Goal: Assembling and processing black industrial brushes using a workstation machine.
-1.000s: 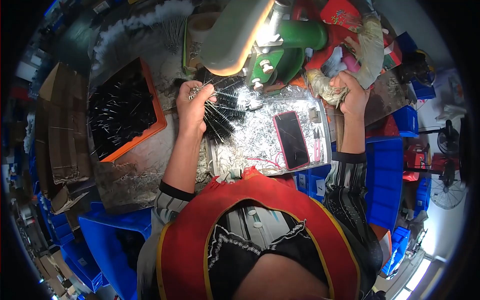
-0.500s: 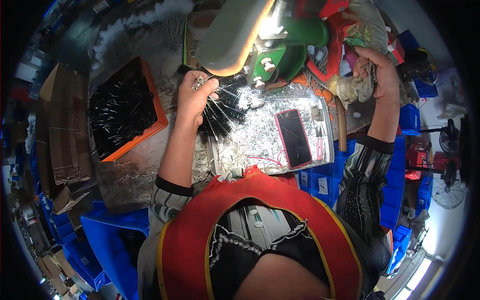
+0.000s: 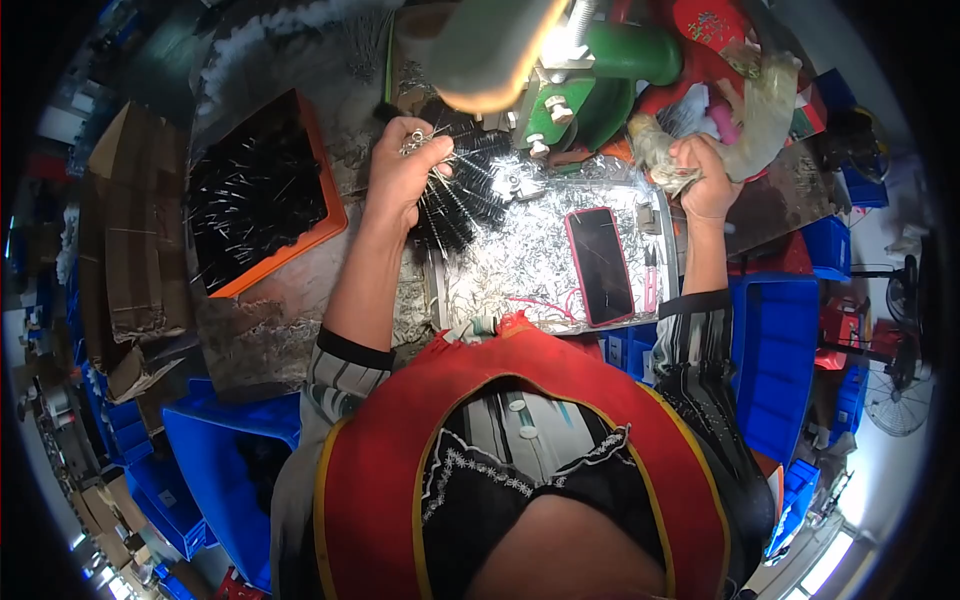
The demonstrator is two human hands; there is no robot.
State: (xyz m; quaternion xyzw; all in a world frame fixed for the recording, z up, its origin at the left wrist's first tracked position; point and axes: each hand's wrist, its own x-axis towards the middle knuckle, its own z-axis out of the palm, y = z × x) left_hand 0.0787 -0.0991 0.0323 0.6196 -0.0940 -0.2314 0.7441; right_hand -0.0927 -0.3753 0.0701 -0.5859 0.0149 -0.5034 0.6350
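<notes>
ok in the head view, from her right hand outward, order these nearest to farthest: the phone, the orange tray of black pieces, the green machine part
From the right hand, which is gripping a pale bundle:
1. Green machine part, up and to its left; the phone is about as near, too close to call.
2. Phone, lying below-left on the shiny tray.
3. Orange tray of black pieces, far across on the left, beyond the left hand.

Both hands clenched, left (image 3: 400,170) forward, right (image 3: 706,178) raised, forearms outstretched.

1 head-worn fisheye camera looks steeply down, close over the workbench (image 3: 540,260) and the person's chest.
</notes>
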